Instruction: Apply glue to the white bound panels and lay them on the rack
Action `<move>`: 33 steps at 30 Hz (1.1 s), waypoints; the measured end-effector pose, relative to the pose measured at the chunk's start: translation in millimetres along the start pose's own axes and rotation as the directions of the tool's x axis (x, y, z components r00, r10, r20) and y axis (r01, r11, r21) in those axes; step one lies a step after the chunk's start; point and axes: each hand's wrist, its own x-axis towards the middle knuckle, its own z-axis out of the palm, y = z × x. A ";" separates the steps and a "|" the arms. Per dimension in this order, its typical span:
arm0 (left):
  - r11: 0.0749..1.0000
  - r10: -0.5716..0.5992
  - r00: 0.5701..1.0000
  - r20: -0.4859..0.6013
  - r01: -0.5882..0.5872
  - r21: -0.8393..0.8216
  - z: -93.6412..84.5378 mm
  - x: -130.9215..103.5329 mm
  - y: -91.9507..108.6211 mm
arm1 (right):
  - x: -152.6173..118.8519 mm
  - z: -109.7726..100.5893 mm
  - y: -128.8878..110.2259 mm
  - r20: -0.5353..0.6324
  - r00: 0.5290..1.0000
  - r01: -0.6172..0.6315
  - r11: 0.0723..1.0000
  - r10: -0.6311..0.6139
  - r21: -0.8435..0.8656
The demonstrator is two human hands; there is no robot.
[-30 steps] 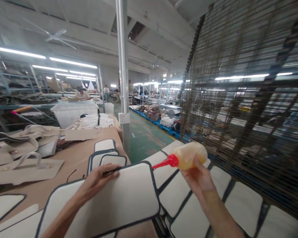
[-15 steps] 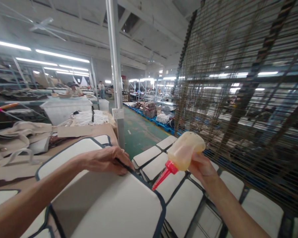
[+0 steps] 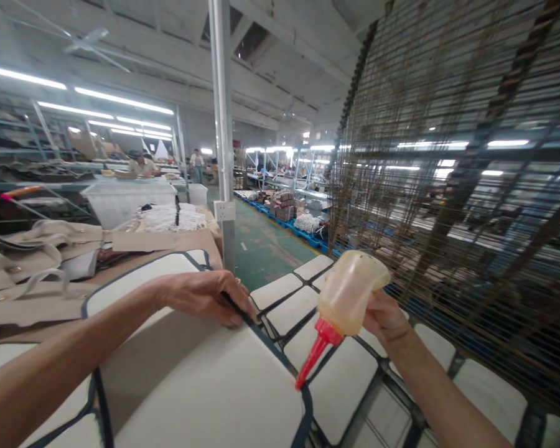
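My left hand grips the far edge of a white panel with a dark blue border, fingers wrapped over the rim. The panel is tilted in front of me. In my right hand is a soft, translucent squeeze bottle with yellowish contents, tipped nozzle-down. Its red nozzle points at the panel's dark border near the right corner, its tip at or very close to the edge. Another bordered white panel lies behind my left forearm.
Several similar white panels lie in rows on a rack at the right. A tall wire mesh rack rises beyond them. Beige bag pieces cover the table at left, near a white plastic bin. A metal post stands ahead; two people are further back.
The bottle has moved down along the panel's border toward the near right corner, its nozzle pointing more steeply down. My left hand keeps its hold on the edge.
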 end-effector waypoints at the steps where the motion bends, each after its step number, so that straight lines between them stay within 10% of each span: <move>1: 1.000 0.002 1.000 0.000 -0.002 0.007 0.3 -1.2 0.1 | 0.3 -2.3 -0.7 0.035 0.998 -0.042 0.999 0.043 -0.013; 13: 0.983 0.100 0.993 0.061 -0.108 0.147 -9.6 -17.2 -18.4 | -2.3 4.6 4.1 0.224 0.971 0.144 0.951 -0.082 -0.274; 33: 0.993 -0.067 0.959 -0.277 0.037 -0.113 -11.1 -31.6 -56.0 | -10.8 -16.6 21.8 0.082 0.862 0.494 0.792 -0.500 -0.358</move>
